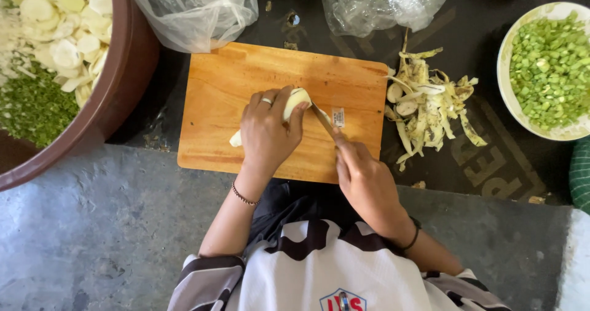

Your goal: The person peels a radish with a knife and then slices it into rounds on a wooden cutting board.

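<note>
A wooden cutting board point(227, 90) lies on the dark surface in front of me. My left hand point(267, 133) presses down on a pale peeled vegetable point(295, 99) that lies across the board, with its other end poking out at the wrist side. My right hand point(362, 173) grips a knife point(324, 119) by the handle. The blade points up and left, its tip touching the vegetable's upper end. A ring sits on my left hand, and both wrists carry bracelets.
A heap of pale peelings point(427, 105) lies right of the board. A white bowl point(513, 111) of chopped green bits stands far right. A large brown basin point(123, 71) with white slices and greens fills the upper left. Two plastic bags point(193, 10) lie behind.
</note>
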